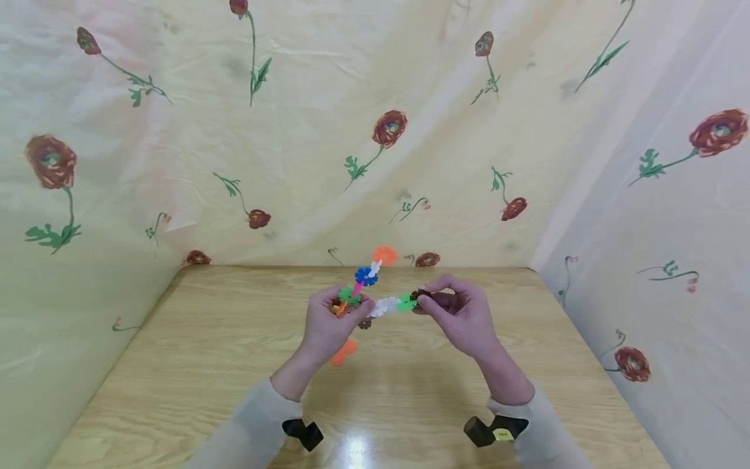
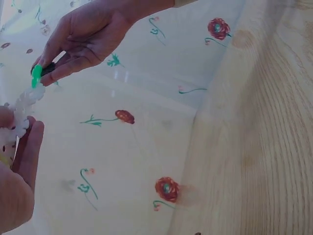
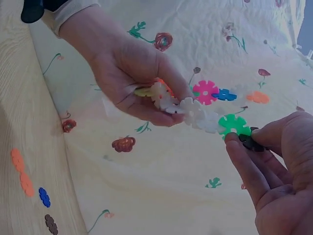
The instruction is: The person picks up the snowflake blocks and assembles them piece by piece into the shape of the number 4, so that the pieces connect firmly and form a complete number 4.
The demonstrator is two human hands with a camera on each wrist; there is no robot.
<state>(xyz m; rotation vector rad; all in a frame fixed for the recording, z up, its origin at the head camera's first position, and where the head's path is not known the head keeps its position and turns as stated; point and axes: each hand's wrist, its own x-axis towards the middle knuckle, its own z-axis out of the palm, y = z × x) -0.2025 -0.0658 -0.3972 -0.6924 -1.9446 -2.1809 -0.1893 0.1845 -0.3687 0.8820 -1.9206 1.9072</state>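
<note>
While I hold the chain of notched plastic discs (image 1: 385, 306) up above the wood-grain table (image 1: 234, 339), its colours run in a bent line between and beyond my two hands. Each disc is flat and flower-like, with slots cut around its rim, and neighbours sit slotted into one another at differing angles. My left hand (image 1: 333, 326) pinches the middle of it, thumb over white discs (image 3: 193, 111), with a yellow disc (image 3: 143, 91) tucked against the palm. My right hand (image 1: 463, 316) pinches a dark disc (image 3: 252, 142) at the near end, thumb on one side and fingers on the other, a fingertip also touching the bright green disc (image 3: 234, 126) beside it. From my left hand another branch rises away from me: a second green disc (image 1: 349, 296), a pink disc (image 3: 205, 93), a blue disc (image 3: 224, 95), a whitish one, and an orange disc (image 1: 385, 255) at the tip. Down on the table lie two loose orange discs (image 3: 22, 171), one loose blue disc (image 3: 44, 197) and a brown disc (image 3: 51, 224).
</note>
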